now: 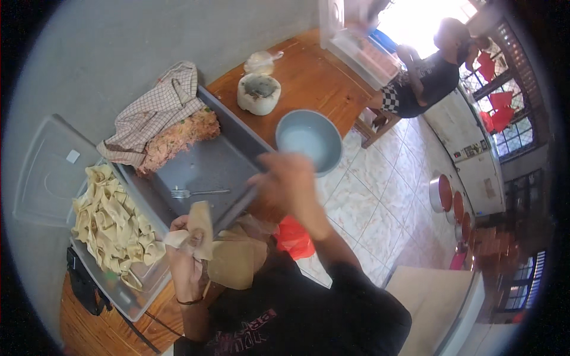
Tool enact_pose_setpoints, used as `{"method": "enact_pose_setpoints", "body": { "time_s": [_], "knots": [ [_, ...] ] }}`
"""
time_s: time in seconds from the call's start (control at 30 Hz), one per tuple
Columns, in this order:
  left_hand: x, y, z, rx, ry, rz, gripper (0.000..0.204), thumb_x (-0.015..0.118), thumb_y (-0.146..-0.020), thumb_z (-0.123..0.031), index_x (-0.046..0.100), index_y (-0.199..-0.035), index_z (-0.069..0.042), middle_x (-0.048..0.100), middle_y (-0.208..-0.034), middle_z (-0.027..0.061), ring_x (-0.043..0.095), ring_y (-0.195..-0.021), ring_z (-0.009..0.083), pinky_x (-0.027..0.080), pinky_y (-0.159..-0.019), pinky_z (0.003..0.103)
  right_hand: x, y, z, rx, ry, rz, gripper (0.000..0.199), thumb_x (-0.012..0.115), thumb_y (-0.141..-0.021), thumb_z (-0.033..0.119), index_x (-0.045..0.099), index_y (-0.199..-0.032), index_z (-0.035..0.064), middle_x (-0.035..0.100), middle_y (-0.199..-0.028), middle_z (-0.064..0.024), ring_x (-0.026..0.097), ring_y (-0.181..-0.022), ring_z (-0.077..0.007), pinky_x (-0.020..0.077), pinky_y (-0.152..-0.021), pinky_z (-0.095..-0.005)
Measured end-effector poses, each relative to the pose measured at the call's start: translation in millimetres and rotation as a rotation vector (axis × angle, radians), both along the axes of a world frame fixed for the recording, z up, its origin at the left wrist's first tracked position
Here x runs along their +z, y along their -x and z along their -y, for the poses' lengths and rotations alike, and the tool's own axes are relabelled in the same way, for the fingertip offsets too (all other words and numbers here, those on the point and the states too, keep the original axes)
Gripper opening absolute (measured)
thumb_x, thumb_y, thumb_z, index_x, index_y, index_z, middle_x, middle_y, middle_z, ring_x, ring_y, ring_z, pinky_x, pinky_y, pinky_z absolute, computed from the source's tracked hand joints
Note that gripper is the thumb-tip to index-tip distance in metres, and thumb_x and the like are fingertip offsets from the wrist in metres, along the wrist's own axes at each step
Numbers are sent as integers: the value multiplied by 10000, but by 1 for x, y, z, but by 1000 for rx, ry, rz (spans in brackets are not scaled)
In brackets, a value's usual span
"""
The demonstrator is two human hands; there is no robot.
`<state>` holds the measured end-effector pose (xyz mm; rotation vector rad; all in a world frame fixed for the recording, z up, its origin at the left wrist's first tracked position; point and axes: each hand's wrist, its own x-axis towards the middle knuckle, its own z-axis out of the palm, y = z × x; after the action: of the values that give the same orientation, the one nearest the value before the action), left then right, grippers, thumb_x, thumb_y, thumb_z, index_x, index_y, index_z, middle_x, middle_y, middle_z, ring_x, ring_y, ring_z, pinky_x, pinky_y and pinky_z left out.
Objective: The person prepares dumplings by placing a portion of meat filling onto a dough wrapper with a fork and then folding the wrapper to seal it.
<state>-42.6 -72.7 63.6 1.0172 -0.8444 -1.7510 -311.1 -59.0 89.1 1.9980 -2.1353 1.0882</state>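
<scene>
While my left hand (pixel 189 261) pinches a filled wrapper (pixel 199 231), my right hand (pixel 285 178) blurs near the water bowl (pixel 309 141).
Head view: wrapper stands long-axis upright, tip toward the grey tray (pixel 202 169); a loose pinch could spill filling. Right grip: cannot tell.

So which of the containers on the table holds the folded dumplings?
The clear plastic tub at the person's left, piled with pale folded dumplings; the grey tray holds filling and a fork.
</scene>
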Motion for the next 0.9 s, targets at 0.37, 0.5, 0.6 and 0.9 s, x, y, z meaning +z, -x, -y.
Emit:
{"method": "enact_pose_setpoints", "body": {
  "time_s": [0.37, 0.5, 0.6, 0.9],
  "knots": [
    [8, 18, -6, 142, -8, 39, 240, 680, -842, -33, 599, -1058, 32, 633, -989, 83, 596, -855, 135, 500, -762, 260, -24, 73, 0, -386, -352, -371, 518, 367, -937, 518, 690, -1131, 163, 415, -1418, -214, 230, -1394, -383, 18, -1096, -629],
    [7, 20, -7, 74, 339, 251, 202, 619, -881, -23, 606, -1062, 64, 623, -1094, 97, 613, -917, 161, 506, -779, 257, 32, -33, -15, 235, 65, -241, 499, 439, -901, 530, 602, -1254, 217, 356, -1474, -169, 186, -1414, -381, 6, -1086, -623],
    [40, 18, -18, 75, 105, 111, 188, 626, -889, -52, 615, -1034, 67, 625, -1089, 89, 616, -903, 152, 507, -772, 253, 26, -66, 9, 396, -6, -349, 552, 409, -883, 607, 601, -1248, 240, 348, -1489, -137, 164, -1426, -357, 12, -1080, -619],
    [50, -21, -44, 307, 79, 13, 354, 651, -884, -92, 557, -1186, 65, 627, -1081, 84, 609, -931, 133, 505, -793, 261, 14, -114, 54, 477, 89, -250, 640, 287, -875, 711, 646, -1169, 271, 373, -1481, -107, 208, -1415, -333, 28, -1078, -568]
  ]
}}
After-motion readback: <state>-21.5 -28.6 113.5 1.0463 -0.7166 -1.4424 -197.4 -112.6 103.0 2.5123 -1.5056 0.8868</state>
